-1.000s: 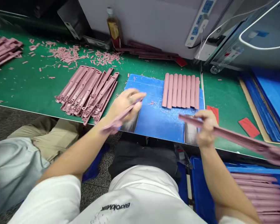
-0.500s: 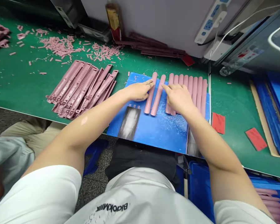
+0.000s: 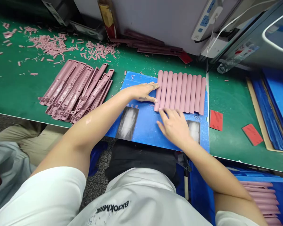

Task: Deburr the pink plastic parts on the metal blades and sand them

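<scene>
Several pink plastic tubes (image 3: 179, 91) lie side by side in a close row on a blue sheet (image 3: 153, 128). My left hand (image 3: 145, 92) rests at the row's left side, fingers and thumb spread against the leftmost tube. Below the row, my right hand (image 3: 175, 125) has its fingers apart, with the fingertips at the near ends of the left-hand tubes. Neither hand is wrapped around a tube. Dark rectangular pads with pale worn middles lie on the sheet, one at the left (image 3: 127, 123) and one partly behind my right hand (image 3: 194, 130).
Long pink mouldings (image 3: 77, 89) are piled on the green table (image 3: 14, 91), with pink scraps (image 3: 49, 44) behind them. Red cards (image 3: 216, 120) lie at the right. A blue bin (image 3: 200, 182) below holds more pink pieces. Another person's leg (image 3: 19, 135) shows at lower left.
The two separate tubes at the left have moved right and joined the row. My right hand has come down from the tubes to their near ends; my left hand stays at the left side.
</scene>
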Demonstrator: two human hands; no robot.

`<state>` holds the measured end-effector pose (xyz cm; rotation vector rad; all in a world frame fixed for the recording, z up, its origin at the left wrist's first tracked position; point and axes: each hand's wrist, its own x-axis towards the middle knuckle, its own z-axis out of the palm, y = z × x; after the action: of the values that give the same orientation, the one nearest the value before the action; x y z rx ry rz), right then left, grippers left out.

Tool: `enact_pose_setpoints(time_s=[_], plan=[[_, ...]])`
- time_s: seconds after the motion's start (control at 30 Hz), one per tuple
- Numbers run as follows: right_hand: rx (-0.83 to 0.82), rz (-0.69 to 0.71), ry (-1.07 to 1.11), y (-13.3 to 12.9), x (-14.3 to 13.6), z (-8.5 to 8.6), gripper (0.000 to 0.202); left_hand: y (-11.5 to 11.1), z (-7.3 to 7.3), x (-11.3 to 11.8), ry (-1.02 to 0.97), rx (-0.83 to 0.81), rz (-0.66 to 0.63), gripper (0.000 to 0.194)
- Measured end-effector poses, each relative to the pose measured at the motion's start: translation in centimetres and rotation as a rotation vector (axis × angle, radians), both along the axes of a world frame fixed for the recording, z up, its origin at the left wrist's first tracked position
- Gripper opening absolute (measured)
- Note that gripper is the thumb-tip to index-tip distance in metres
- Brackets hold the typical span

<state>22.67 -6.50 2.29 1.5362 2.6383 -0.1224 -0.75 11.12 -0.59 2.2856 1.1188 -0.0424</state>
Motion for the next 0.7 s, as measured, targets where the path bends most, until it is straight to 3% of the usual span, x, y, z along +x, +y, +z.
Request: enact_pose_setpoints(time_s=[0.1,0.23,0.33,0.43,0.53,0.7], plan=[[-0.232,-0.117,-0.091,-1.7,-1.0,1.5,0.073,-3.6,1.4,-1.4,-0.089,0.107,0.086,0.097],[-0.309,-0.267,-0.153,-1.9,-3.2,2.5,0.077,-12.1,2.7,-6.0,-0.221,0.277,0.321,0.075],[-0.319,-0.144,-0.053,-2.2,-5.6,2.3,0.068,-18.4,1.7,-10.4,-0.231,0.398,0.545,0.064],[-0.431,0.07,0.038,-3.9,-8.6,1.4,0.058,-22.6,0.0,-13.8,-0.097,0.559,0.771,0.055],[-0.486,0.146,0.091,-5.7,-11.2,0.4,0.053,-23.8,-1.0,-15.3,0.102,0.561,0.85,0.049],[-0.518,0.125,0.214,-7.1,-13.0,-0.2,0.05,-22.0,-1.6,-15.4,0.206,0.516,0.869,0.034]])
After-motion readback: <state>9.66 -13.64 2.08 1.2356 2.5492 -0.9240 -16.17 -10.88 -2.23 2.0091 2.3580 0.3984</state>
